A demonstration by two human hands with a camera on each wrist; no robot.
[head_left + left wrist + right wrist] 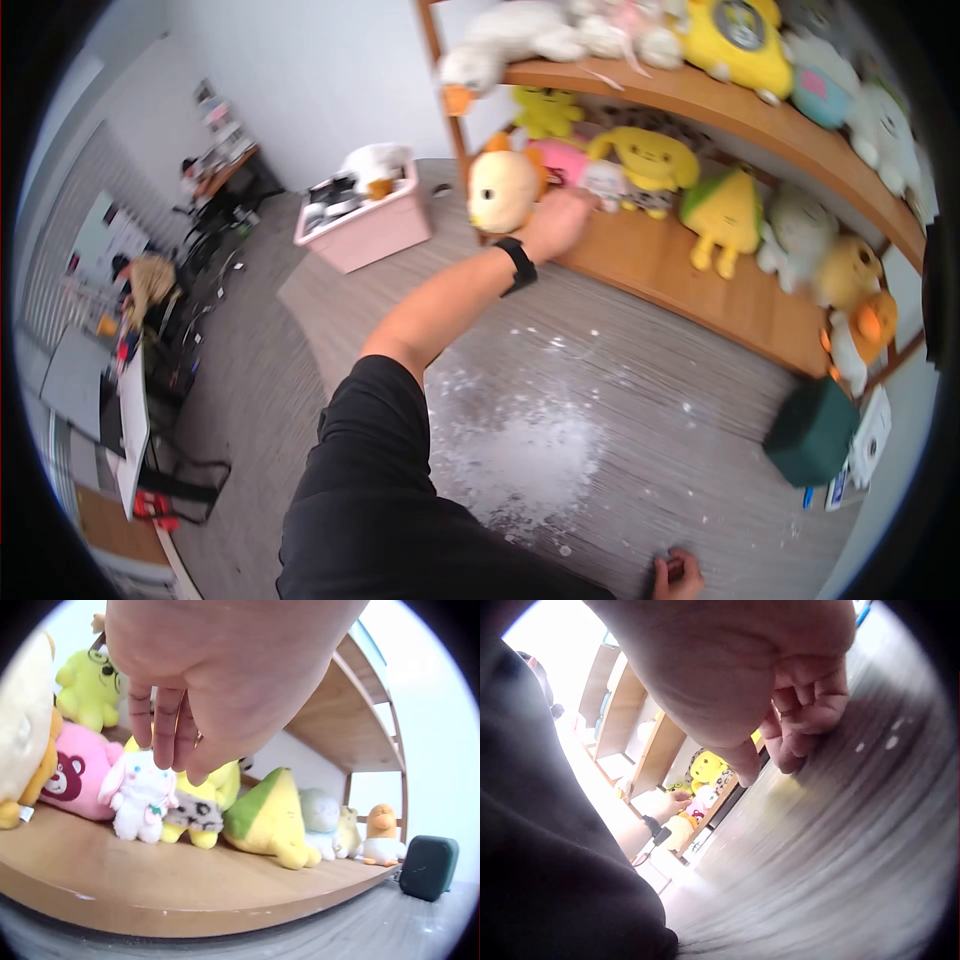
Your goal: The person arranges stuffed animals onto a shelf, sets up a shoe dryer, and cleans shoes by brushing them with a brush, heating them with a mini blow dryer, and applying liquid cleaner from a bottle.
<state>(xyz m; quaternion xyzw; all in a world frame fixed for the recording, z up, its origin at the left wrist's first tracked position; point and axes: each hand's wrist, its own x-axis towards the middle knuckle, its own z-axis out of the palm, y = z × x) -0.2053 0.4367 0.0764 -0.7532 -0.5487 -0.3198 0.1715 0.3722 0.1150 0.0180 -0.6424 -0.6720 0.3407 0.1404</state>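
Observation:
My left hand (558,225) reaches to the lower shelf, fingers extended down. In the left wrist view its fingertips overlap the head of a small white bunny plush (142,796), which stands on the shelf board. Beside the bunny are a pink bear plush (81,774) and a yellow plush with a leopard-print middle (196,813). A round cream-and-orange plush (503,190) sits near the left wrist. Low over the grey wood-grain surface, my right hand (799,712) has loosely curled fingers and nothing visible in them.
The wooden shelf (690,285) carries several plush toys on two levels. A pink bin (375,240) stands to its left, filled with things. On the right is a dark green box (812,430). White marks (530,450) cover part of the surface. A person (150,280) is in the background.

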